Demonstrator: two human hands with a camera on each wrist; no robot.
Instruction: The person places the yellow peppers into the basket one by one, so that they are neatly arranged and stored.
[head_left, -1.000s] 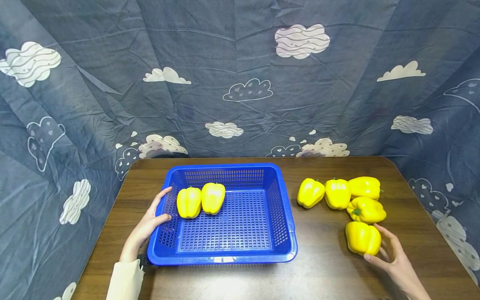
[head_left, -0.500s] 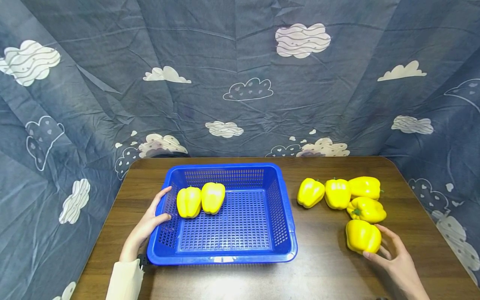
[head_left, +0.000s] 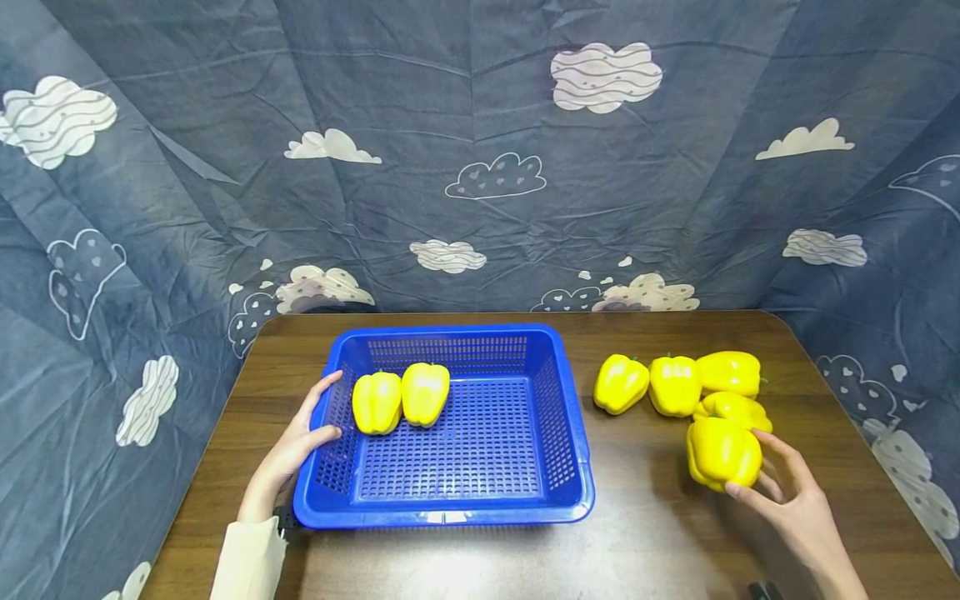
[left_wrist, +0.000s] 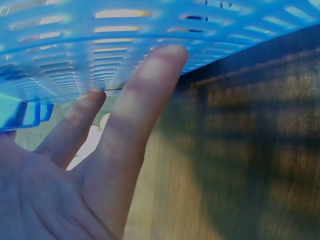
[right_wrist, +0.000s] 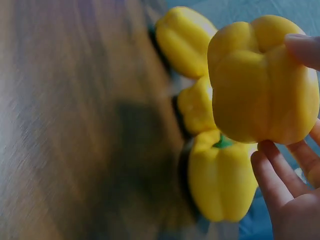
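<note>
Watching remotely, I see the right hand point(head_left: 793, 500) pinching a yellow bell pepper point(head_left: 722, 454) at near right, held off the wooden table point(head_left: 630, 533); its smooth skin could slip from so few fingertips, or it could bump the pepper behind point(head_left: 733, 407). The left hand point(head_left: 294, 446) grips the blue plastic basket point(head_left: 517, 510); an uneven pull might tilt it. I count one basket, two peppers point(head_left: 425, 395) inside, four peppers point(head_left: 675, 387) at far right, one held.

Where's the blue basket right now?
In the head view, the basket stands on the table, left of the loose peppers, with the left hand at its left rim.
</note>
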